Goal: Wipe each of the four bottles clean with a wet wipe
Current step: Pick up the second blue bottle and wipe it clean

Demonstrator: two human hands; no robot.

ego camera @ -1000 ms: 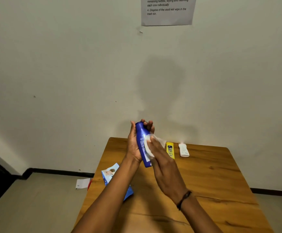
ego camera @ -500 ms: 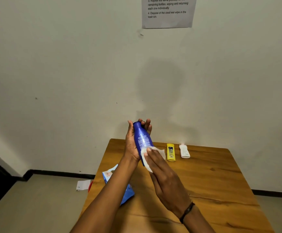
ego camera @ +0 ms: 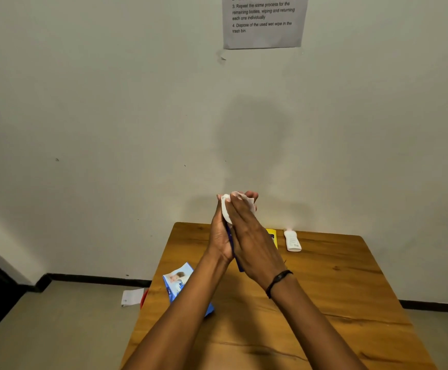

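Blue bottle (ego camera: 234,248) upright, long axis vertical, sandwiched between both hands above the counter (ego camera: 324,303). Left hand (ego camera: 218,239) fingers curl round its far side; right hand (ego camera: 252,244) fingers lie flat, pressing the wipe (ego camera: 226,209) over the top end. Yellow bottle (ego camera: 273,236) and white bottle (ego camera: 292,240) lie right of it, near the wall. Wipe pack (ego camera: 178,281) left.

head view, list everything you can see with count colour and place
blue bottle: 1, blue, held upright between both hands, mostly hidden
wipe: 1, white, over the bottle's top
yellow bottle: 1, yellow, lying on the table's far edge, partly hidden
white bottle: 1, white, lying to its right
wipes pack: 1, blue, table's left edge
table: 1, brown wood, against the wall
sheet: 1, white, printed, on the wall
paper: 1, white, on the floor
left hand: grips the blue bottle
right hand: presses the wipe on it, black wristband
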